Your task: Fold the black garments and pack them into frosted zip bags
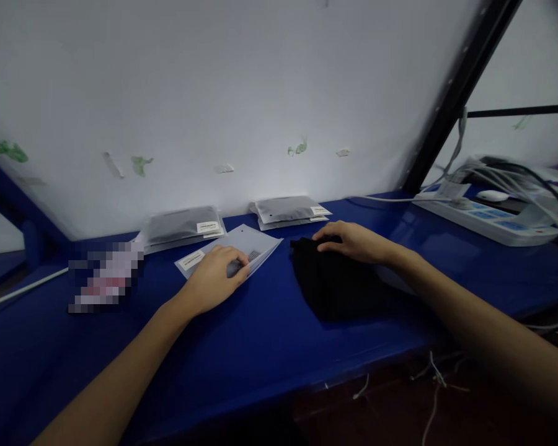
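I have the left hand (217, 279) over the flat frosted bags (248, 240), apparently to steady them; its fingers curl at their near edge, though I can't tell whether they pinch. The black cloth (337, 285) lies flat on the desk (242, 353), under my right hand (353, 243), whose bent fingers rest at its far edge, grip unclear. Two filled bags (179, 227) (288, 210) sit against the wall (279, 93), presumably out of the way.

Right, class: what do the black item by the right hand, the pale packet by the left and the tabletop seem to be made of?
Black item: probably soft fabric, matte, reflecting almost no light.
Pale packet: likely frosted plastic film, satin, from its thin, milky look.
Tabletop: smooth, faintly glossy; perhaps paint or laminate, judging by soft highlights.
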